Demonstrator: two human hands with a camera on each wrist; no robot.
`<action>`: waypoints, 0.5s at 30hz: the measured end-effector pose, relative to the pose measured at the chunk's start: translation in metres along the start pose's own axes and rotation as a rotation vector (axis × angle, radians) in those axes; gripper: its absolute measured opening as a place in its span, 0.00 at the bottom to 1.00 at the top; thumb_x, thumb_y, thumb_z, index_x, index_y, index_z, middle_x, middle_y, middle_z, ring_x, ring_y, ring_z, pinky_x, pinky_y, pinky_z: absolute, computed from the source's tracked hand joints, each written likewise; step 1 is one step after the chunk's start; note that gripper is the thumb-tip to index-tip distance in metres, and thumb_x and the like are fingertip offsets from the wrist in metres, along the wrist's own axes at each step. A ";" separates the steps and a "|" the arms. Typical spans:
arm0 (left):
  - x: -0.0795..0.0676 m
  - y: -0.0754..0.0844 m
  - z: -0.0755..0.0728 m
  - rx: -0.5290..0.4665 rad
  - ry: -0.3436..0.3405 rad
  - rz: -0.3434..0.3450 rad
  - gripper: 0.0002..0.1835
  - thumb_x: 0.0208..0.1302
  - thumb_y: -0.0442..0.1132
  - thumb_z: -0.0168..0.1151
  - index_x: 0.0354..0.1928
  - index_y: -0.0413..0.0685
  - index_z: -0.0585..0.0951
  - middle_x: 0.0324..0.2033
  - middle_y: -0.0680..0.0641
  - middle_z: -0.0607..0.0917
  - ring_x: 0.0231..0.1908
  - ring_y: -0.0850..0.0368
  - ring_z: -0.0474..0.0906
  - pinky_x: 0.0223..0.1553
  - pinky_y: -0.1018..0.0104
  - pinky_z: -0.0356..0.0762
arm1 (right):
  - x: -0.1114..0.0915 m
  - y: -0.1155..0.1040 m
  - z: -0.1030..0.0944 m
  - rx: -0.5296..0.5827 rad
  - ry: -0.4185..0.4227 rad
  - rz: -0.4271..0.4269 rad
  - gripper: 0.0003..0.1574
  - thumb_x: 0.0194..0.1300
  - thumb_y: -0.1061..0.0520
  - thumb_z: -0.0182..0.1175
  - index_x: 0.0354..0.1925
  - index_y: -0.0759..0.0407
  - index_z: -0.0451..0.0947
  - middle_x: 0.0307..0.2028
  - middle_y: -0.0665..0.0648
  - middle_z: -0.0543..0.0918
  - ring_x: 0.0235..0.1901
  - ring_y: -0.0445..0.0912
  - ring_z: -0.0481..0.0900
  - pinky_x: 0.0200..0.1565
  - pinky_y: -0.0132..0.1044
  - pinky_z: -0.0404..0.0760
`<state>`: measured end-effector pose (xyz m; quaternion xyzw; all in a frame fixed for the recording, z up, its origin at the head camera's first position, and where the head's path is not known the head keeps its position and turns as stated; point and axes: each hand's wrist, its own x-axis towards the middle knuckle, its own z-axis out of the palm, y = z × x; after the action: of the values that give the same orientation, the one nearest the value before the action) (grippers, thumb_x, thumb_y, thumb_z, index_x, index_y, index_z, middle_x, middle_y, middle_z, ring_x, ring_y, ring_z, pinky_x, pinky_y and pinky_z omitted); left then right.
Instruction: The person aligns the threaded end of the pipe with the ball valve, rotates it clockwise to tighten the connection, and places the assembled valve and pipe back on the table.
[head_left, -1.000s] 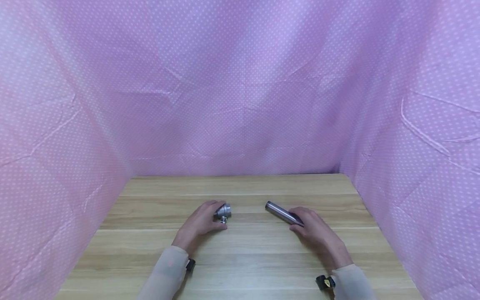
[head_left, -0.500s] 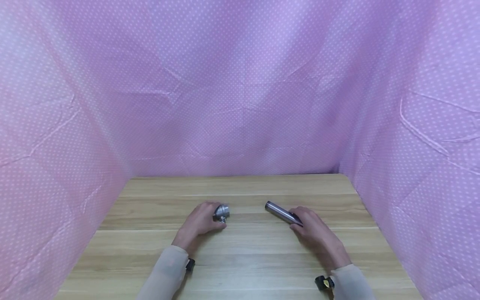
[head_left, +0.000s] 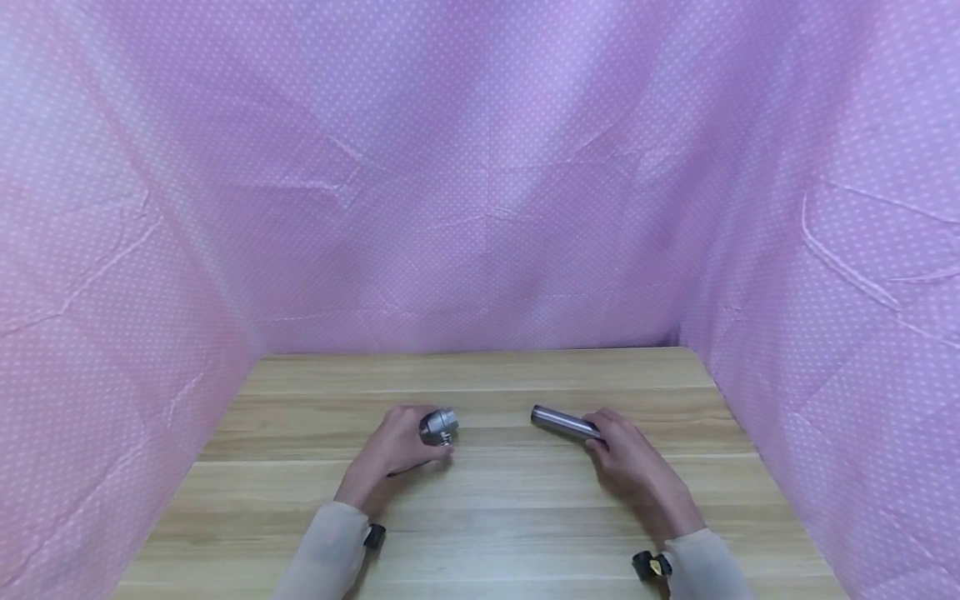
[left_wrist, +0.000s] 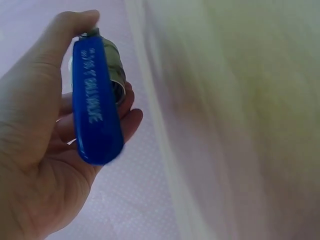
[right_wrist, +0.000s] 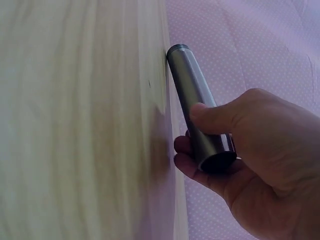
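My left hand (head_left: 396, 442) grips a metal ball valve (head_left: 438, 426) near the middle of the table. In the left wrist view the valve's blue lever handle (left_wrist: 96, 107), printed with "BALL VALVE", faces the camera, and the fingers curl behind the valve body (left_wrist: 113, 60). To the right, my right hand (head_left: 630, 450) holds a grey metal pipe (head_left: 562, 421) by its near end. The pipe's far end points left and shows threads (right_wrist: 179, 48) in the right wrist view. Thumb and fingers pinch the pipe around its open near end. Valve and pipe are apart.
A light wood-grain table (head_left: 480, 517) lies under both hands. Pink cloth with white dots (head_left: 487, 208) hangs behind the table and along both sides. A black strap piece (head_left: 651, 566) sits at the right wrist, another (head_left: 374, 536) at the left.
The left hand has shifted slightly left and turned, tilting the valve. The right hand has swung the pipe's near end up a little, so the pipe lies flatter across the view.
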<state>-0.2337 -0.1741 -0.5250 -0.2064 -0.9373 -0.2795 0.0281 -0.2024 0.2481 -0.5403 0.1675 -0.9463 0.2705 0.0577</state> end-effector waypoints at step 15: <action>-0.015 0.033 -0.024 -0.269 0.087 0.020 0.34 0.59 0.49 0.89 0.65 0.49 0.86 0.47 0.49 0.96 0.42 0.63 0.89 0.45 0.66 0.95 | 0.000 -0.010 -0.006 0.065 0.025 0.089 0.15 0.80 0.65 0.61 0.59 0.53 0.84 0.41 0.51 0.88 0.35 0.42 0.82 0.42 0.38 0.90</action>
<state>-0.2083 -0.1673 -0.4907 -0.2052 -0.8872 -0.4110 0.0435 -0.1987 0.2433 -0.5297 0.1237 -0.9427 0.3056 0.0518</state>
